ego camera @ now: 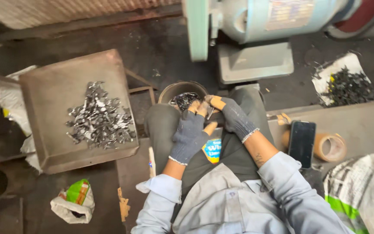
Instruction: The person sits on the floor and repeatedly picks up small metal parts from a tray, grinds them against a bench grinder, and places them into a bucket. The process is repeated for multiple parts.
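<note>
My left hand [190,134] and my right hand [234,117] both wear dark knit gloves with taped fingertips, and they meet over my lap. Between the fingers of both hands is a small dark metal piece [210,113], largely hidden. Just beyond the hands stands a round metal bowl [169,92] with several dark metal parts in it. To my left a square metal tray [53,143] carries a heap of shiny metal pieces [99,120].
A pale green bench grinder [256,30] stands ahead. Dark metal pieces lie on white paper [347,84] at the right. A black phone [301,143] and a tape roll [330,147] rest on a bench. A woven sack [362,190] and a crumpled packet [74,201] lie nearby.
</note>
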